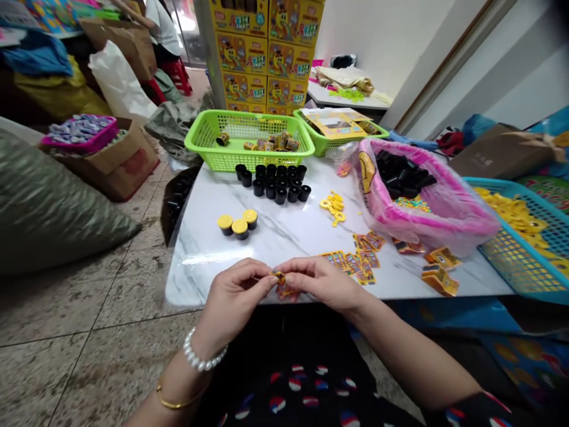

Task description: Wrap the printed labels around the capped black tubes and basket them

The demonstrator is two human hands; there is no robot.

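Note:
At the front edge of the table, my left hand (242, 296) and my right hand (317, 281) meet, thumbs and fingertips pinching a small printed paper piece (281, 277) in orange and yellow. Fingers cover most of it, so its exact shape is hidden. Just right of my right hand lie several flat printed cards (351, 262) in a loose spread. Beyond my left hand stand three black cups with yellow lids (240, 228). Farther back, several black cups (281, 184) are grouped in rows. Small yellow plastic ring-ended pieces (334, 207) form a little pile right of the cups.
A green basket (253, 160) with wrapped cups stands at the back, near stacked yellow boxes (242, 56). On the right are a pink plastic-lined basket (462, 201) of black cups and a blue basket (511, 261) of yellow parts. A person (162, 29) sits at the far left.

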